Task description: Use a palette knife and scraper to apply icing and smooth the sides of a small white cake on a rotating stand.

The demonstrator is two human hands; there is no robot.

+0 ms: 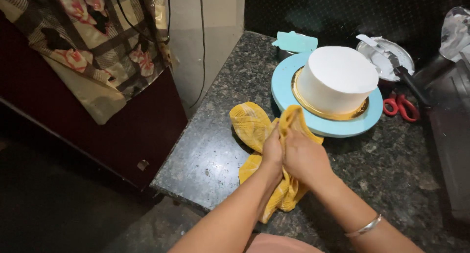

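1. The left hand [272, 152] and right hand [304, 157] are pressed together at the middle of the view, both clamped on a crumpled yellow woven cloth [254, 130].
2. The cloth lies on the speckled dark granite desk [210, 150], bunched up between the hands, with one loose fold spreading toward 10 o'clock and another hanging down toward 6 o'clock under the wrists.
3. It looks soft, light and limp; it should fold and wring easily, and is not likely to slip or break. A bunched handful near its middle seems the surest place to take hold.
4. Just beyond the hands, at 1 o'clock, stands a smooth white round cake [337, 79] on a gold board, on a pale blue round turntable [293, 111]. The cloth's upper edge is just beside the turntable's rim.
5. Red-handled scissors [401, 106] lie at 2 o'clock, near a white-smeared round metal plate [387, 57].
6. A flowered patterned fabric [88, 42] hangs at 10 o'clock.
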